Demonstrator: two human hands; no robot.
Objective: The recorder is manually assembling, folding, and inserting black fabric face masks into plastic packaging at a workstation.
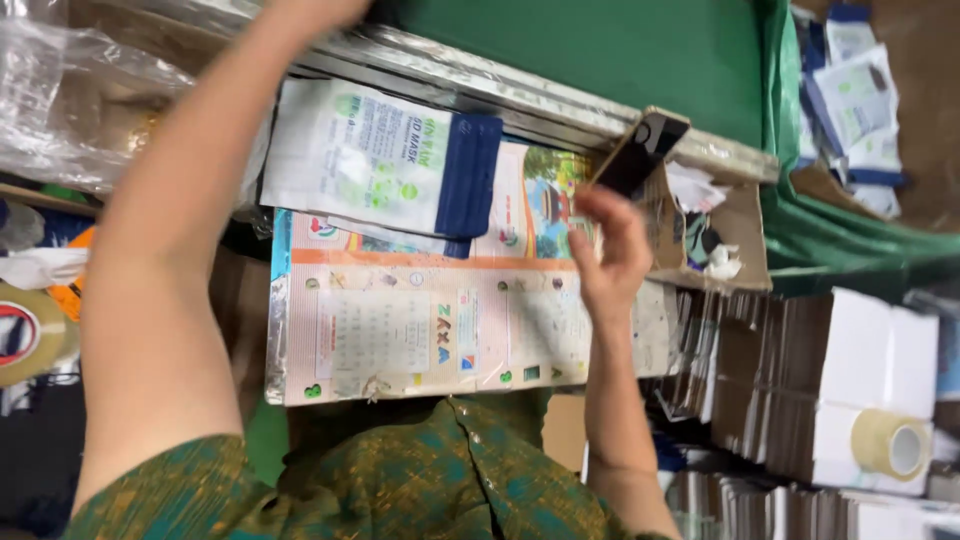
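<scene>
- Left arm (160,270) bare, stretched up and away; its hand passes out of view at the top edge.
- Right hand (605,250) raised, fingers loosely curled, forearm upright.

Mask packets (380,160): glossy plastic film, dark blue cloth inside. Calendar sheet (450,325): laminated paper, worn, shiny. Small box (715,225): matt brown cardboard. Tape roll (893,445): glossy translucent plastic. Sleeve (420,480): patterned green cloth. Table edge (470,75): dull metal.

One head-worn view looks steeply down, close over the person's own arms; the right hand (607,255) sits centre, the left arm (180,230) reaches beyond the top edge.
</scene>
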